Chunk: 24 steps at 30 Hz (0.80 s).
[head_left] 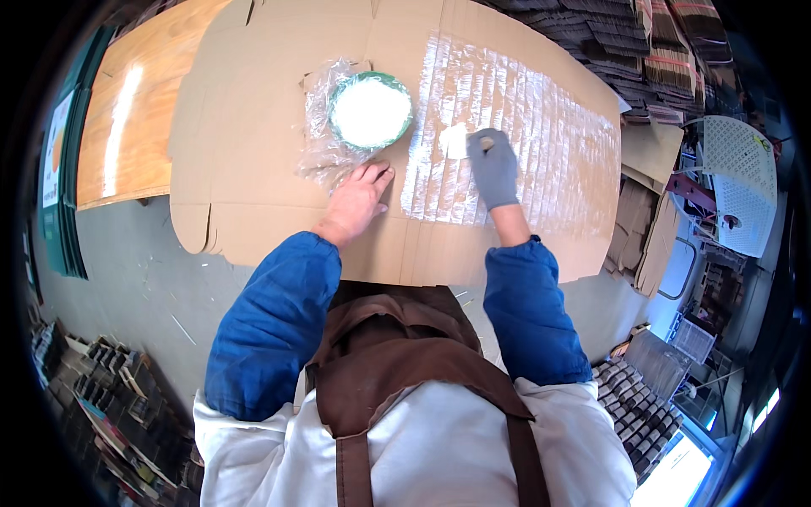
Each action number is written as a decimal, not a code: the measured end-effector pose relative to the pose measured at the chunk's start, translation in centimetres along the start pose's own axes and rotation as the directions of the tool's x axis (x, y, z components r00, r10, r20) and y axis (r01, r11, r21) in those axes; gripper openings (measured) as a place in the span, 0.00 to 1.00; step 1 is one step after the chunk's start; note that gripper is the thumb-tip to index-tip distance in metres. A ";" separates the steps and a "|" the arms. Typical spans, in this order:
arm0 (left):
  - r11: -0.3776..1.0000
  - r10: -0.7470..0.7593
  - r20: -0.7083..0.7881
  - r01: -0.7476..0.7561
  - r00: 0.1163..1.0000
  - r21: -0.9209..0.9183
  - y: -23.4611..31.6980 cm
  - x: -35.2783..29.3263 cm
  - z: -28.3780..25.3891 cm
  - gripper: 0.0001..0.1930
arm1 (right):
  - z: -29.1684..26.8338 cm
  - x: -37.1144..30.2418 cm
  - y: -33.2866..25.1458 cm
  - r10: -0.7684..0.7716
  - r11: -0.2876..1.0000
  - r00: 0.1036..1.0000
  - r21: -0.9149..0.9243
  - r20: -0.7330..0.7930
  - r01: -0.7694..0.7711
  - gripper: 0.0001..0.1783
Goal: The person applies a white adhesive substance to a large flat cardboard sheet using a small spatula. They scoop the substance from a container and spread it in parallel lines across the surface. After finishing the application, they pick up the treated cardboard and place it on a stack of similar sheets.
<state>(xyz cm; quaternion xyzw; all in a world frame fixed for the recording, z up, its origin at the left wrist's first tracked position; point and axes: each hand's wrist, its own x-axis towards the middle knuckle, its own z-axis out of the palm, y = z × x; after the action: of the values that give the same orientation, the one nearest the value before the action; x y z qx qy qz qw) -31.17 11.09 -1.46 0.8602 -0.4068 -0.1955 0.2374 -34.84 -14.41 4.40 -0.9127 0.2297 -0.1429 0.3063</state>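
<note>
Two hands are at work over a cardboard sheet (253, 160), on which a green tub (404, 130) stands, filled with white matter (370, 110). Clear film (323, 156), crumpled, lies against the tub's left side and extends below it.

The left hand (358, 200), bare, lies palm down below the tub, close to the film. Its fingers are extended and slightly parted; nothing is seen in their hold, though contact with the film's edge cannot be confirmed.

The right hand (492, 167), in a grey glove, is to the right of the tub and a little lower. Its fingers are bent inward; how tightly, and whether they have hold of the pale piece (454, 140) just beside them, cannot be told. That piece lies between the tub and the glove.

A glossy whitish coating (549, 127), marked by streaks, covers the sheet right of the tub. Both forearms wear blue sleeves (279, 325). Cardboard stacks (604, 42) are well to the tub's upper right; a wooden board (152, 93) is to its left.
</note>
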 end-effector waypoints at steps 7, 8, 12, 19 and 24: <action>1.000 -0.011 0.005 0.011 1.000 0.022 0.1 -0.1 0.0 0.35 | 1.8 0.0 -1.0 -0.104 0.983 0.992 -0.147 0.068 0.113 0.08; 1.000 -0.005 -0.001 0.005 1.000 0.024 0.0 0.0 0.0 0.35 | 1.1 1.0 -0.3 0.002 0.992 0.998 -0.129 0.061 0.006 0.09; 1.000 -0.010 -0.051 0.011 0.999 0.014 0.0 -0.1 -0.1 0.36 | -0.6 3.3 -0.4 0.010 0.999 0.998 -0.053 0.065 -0.006 0.11; 1.000 -0.014 -0.018 0.014 1.000 0.014 0.2 -0.3 -0.5 0.36 | -1.1 8.4 0.9 0.027 0.984 0.996 -0.179 0.088 -0.010 0.14; 1.000 -0.004 -0.027 0.004 1.000 -0.005 0.2 0.1 -0.7 0.37 | 2.4 10.1 -0.6 -0.117 0.964 0.970 -0.211 0.213 0.163 0.15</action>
<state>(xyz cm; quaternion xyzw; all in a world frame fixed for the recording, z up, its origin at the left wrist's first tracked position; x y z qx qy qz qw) -30.85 11.05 -0.77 0.8630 -0.4013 -0.1852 0.2446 -25.05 -17.93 4.16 -0.9653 0.1475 -0.0450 0.2106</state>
